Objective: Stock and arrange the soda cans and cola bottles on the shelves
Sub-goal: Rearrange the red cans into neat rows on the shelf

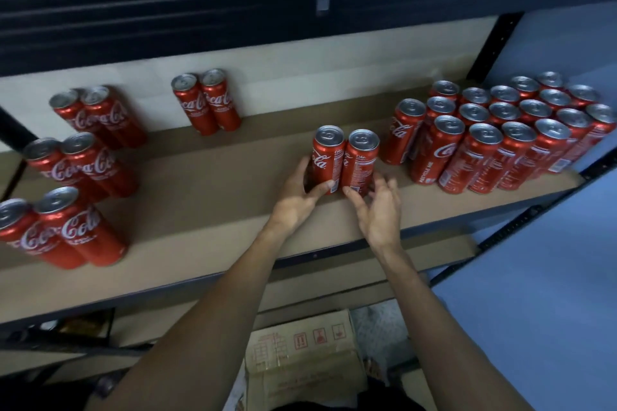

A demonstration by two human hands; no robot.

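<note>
Red cans at the fingers: two slim cola cans, left can (pixel 325 160) and right can (pixel 359 163), upright and touching side by side.
Grip of left hand (pixel 293 198): fingers curled round the left can's outer side, thumb across its lower front.
Grip of right hand (pixel 379 210): thumb on the right can's lower front, fingers curved round its outer side; this hand is blurred.
Position of the held cans: mid-width on the brown board shelf (pixel 200 197), nearer its front edge than its back.
Count at the rear: one back pair (pixel 207 103), two cans touching, behind and left of the held cans.
Count at the left end: three pairs, six cans in all: rear pair (pixel 96 117), middle pair (pixel 80 163), front pair (pixel 60 230), each set apart from the next.
Count at the right end: one packed block (pixel 500 137), about eighteen silver tops in rows; blur prevents an exact count.
Below the shelf: one cardboard carton (pixel 300 354), seen between the forearms.
</note>
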